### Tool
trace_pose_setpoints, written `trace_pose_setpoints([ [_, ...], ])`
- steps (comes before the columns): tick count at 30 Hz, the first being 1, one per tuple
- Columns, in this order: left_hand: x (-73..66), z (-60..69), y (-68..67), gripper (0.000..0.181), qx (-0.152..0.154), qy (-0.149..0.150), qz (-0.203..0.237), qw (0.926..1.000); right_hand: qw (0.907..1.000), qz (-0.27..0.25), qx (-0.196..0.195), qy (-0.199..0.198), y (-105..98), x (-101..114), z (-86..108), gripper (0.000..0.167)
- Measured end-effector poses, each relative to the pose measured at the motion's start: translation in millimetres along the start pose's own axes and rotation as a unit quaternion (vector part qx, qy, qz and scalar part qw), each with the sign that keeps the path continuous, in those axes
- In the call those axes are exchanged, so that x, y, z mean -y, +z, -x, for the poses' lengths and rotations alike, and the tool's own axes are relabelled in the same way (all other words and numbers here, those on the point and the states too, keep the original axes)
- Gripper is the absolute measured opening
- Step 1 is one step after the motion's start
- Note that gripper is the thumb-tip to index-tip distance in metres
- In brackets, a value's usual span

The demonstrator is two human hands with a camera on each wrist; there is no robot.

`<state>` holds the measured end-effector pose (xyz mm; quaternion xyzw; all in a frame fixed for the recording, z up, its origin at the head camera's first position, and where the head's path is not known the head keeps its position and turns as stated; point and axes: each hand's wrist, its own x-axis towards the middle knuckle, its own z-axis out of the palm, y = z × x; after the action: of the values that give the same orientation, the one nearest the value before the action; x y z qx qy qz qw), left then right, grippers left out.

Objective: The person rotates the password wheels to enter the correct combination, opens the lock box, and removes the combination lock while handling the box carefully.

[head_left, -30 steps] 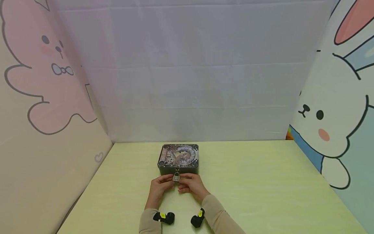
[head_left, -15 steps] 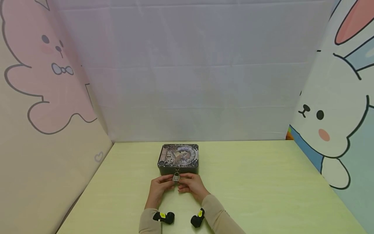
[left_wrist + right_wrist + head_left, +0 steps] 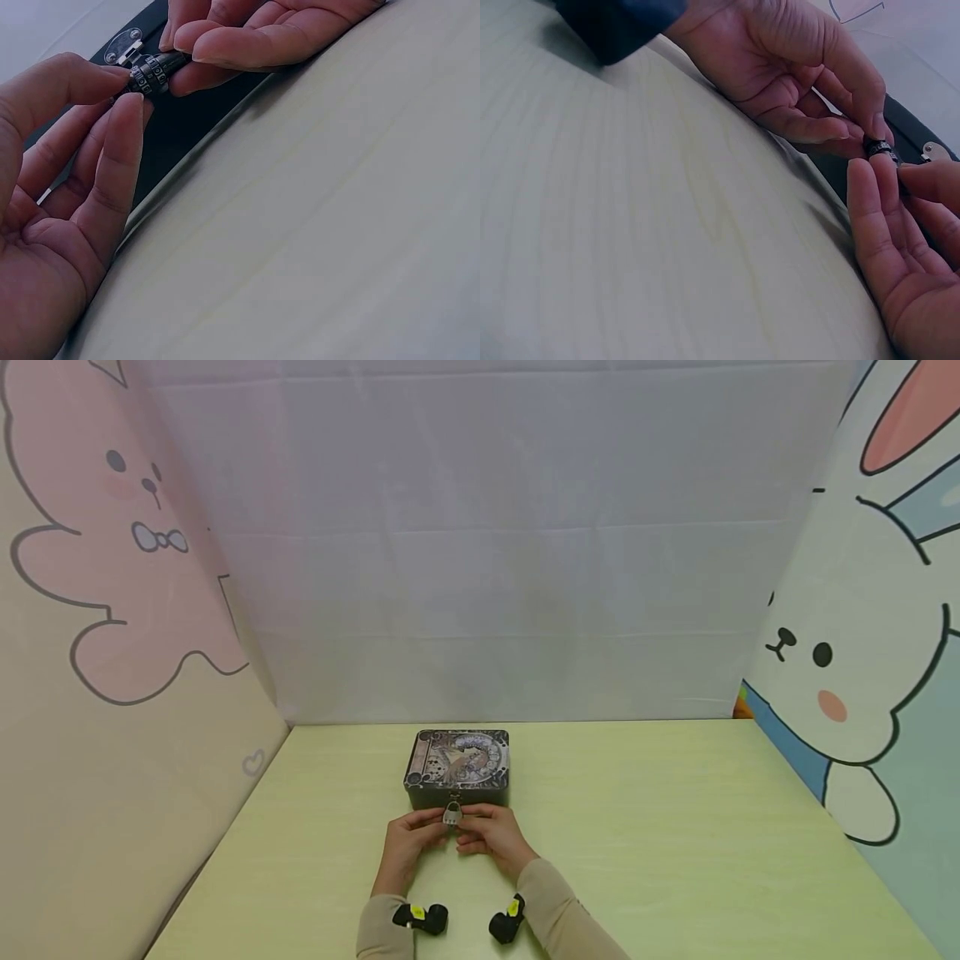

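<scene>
The left hand (image 3: 408,850) and right hand (image 3: 497,839) are pinching the lock (image 3: 452,815) between them, at the near side of the box (image 3: 457,768). They seem to be adjusting its dials (image 3: 156,73); the next move is probably calling for steadying it while rolling one. The dials are showing digits too small to read surely.

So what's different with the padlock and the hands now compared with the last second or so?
Nothing visibly moved, and nothing was taken hold of or let go. The left hand and right hand keep their grip on the padlock, and the box stays put.
</scene>
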<state>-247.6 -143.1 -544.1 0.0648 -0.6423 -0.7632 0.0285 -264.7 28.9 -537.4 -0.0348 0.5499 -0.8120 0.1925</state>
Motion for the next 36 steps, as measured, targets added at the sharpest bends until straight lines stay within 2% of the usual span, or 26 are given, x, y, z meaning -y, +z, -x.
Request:
trace_pose_setpoints([
  [36,0.1,-1.6,-1.4,0.028,0.006,0.001,-0.002,1.0000,1.0000,0.001,-0.005,0.003,0.7,0.2,0.0,0.033],
])
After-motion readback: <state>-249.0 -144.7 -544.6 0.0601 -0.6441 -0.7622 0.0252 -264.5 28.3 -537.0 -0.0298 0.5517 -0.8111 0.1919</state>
